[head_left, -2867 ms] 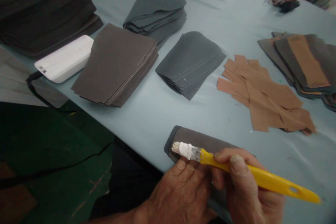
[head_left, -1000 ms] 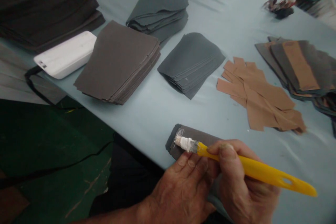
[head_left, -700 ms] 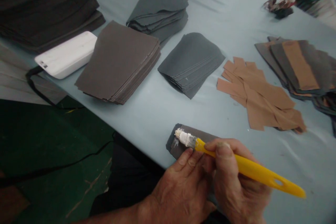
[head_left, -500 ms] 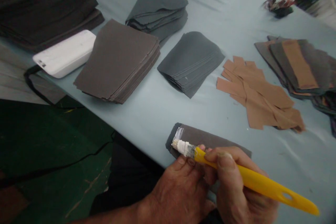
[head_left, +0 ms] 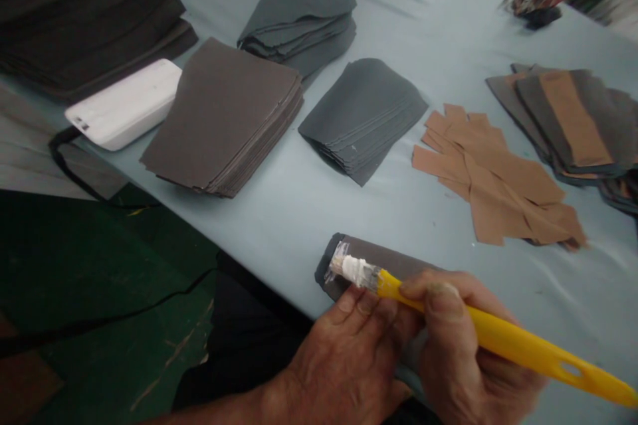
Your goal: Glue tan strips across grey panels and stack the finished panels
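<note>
Pale blue-grey tabletop (head_left: pixel 279 259) slants across the frame above a dark green floor (head_left: pixel 100 279) as we work at its near edge. Our right hand (head_left: pixel 463 345) has a yellow-handled brush (head_left: pixel 503 339) in a closed grip, thumb and fingers wrapped around the handle just behind the metal ferrule. The brush's white-caked bristles (head_left: pixel 351 269) lie over the left end of a dark grey-brown strip (head_left: pixel 399 260), where a glossy smear (head_left: pixel 337 259) shows. Our left hand (head_left: pixel 343 362) keeps an open grip, its fingers spread across the strip's lower edge and closed around nothing.

The strip sits at the tabletop's edge, partly under both hands. Straight beyond it lies a stack of slate-grey cut sheets (head_left: pixel 361 119), with a second grey stack (head_left: pixel 299 16) further back. Up and to the left of the strip are a squared stack of brown-grey sheets (head_left: pixel 219 116), a white plastic container (head_left: pixel 124 103) touching that stack's left side, and a tall, nearly black stack (head_left: pixel 74 13) behind it. Up and to the right of the strip, tan cut strips (head_left: pixel 491 176) lie crisscrossed in a loose heap, next to overlapping dark pieces (head_left: pixel 563 123) topped by a tan strip. A crumpled dark bundle (head_left: pixel 535 6) lies far beyond them.
</note>
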